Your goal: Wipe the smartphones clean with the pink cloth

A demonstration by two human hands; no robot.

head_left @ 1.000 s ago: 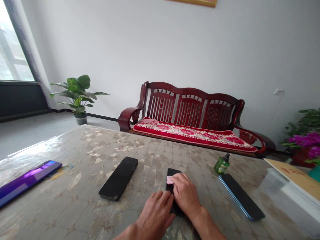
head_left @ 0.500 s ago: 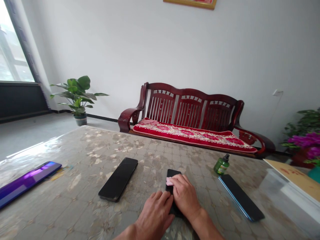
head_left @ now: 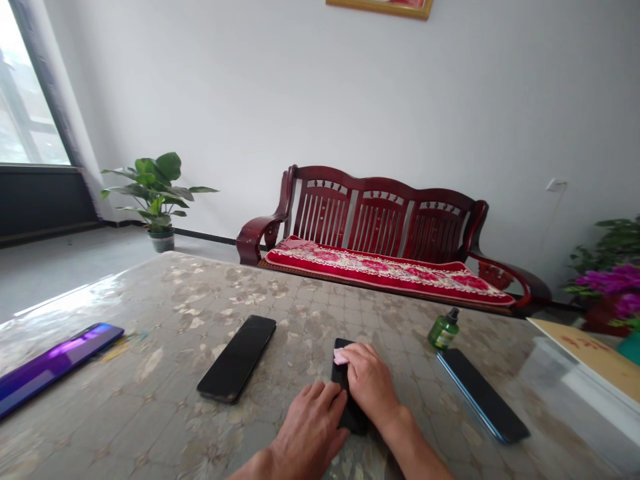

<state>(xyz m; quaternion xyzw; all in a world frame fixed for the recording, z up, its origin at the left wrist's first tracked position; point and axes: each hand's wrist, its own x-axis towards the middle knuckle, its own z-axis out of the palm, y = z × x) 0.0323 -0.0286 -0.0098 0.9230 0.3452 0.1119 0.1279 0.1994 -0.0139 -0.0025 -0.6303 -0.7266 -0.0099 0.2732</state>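
A black phone (head_left: 356,420) lies flat on the table in front of me, partly covered by both hands. My left hand (head_left: 311,425) is closed against its left edge, fingertips on the phone, holding it in place. My right hand (head_left: 373,381) presses a small pale pink cloth (head_left: 340,357) onto the upper part of the screen with closed fingers. To the left lies a second black phone (head_left: 237,360), apart from my hands. A third phone (head_left: 483,395) with a blue edge rests to the right, close to a small green spray bottle (head_left: 443,331).
A purple-blue phone (head_left: 55,367) lies at the table's left side. At the right edge a clear plastic box (head_left: 565,387) sits with a tan folder (head_left: 590,347) on top. Beyond the patterned table (head_left: 165,427) stand a red wooden bench (head_left: 380,220) and a potted plant (head_left: 160,193).
My right hand and the pink cloth have slid slightly up the phone's screen, uncovering more of its lower part. My left hand stays where it was.
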